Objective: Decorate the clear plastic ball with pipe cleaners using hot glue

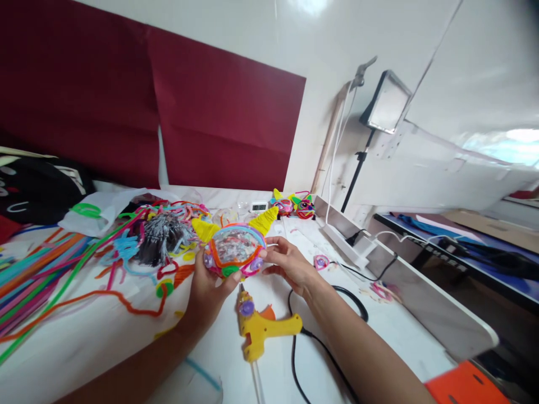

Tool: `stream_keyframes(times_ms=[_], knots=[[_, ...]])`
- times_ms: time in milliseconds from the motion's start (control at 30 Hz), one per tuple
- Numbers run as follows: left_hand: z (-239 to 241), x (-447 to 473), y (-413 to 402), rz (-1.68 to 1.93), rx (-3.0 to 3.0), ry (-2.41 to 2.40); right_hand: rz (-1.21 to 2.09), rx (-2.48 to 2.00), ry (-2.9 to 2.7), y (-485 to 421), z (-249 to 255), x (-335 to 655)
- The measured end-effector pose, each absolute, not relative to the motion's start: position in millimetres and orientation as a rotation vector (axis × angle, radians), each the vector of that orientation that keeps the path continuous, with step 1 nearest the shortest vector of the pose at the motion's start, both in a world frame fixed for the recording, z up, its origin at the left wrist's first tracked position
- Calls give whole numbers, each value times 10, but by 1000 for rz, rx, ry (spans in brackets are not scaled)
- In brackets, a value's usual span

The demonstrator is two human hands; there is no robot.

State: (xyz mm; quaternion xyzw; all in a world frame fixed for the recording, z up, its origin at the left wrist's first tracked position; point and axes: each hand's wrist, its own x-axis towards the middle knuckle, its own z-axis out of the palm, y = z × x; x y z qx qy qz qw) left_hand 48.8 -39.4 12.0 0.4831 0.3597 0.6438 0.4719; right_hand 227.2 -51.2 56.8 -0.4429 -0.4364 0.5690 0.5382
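Note:
A colourful pipe-cleaner animal head (238,247) with two pointed yellow ears is held a little above the white table. Orange, blue and purple pipe cleaners edge its front, around a silvery, see-through middle. Around its left and lower side my left hand (208,292) is closed, thumb at the lower edge. The fingertips of my right hand (286,261) press against its right side. Just below it lies a yellow hot glue gun (263,325) with a clear glue stick in its back end.
Loose pipe cleaners (46,280) and a dark bristly bundle (158,238) cover the left. Finished-looking pipe-cleaner figures (295,205) stand at the back beside a small digital display (259,207). The glue gun's black cord (332,353) loops under my right arm. A power strip (347,247) lies at right.

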Motion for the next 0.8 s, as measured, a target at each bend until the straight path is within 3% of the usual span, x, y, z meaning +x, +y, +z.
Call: stream_keyframes(times_ms=[800], knots=[[187,500,-402,1574,1132,920,1345,-1039,-1068,-500,534,2263]])
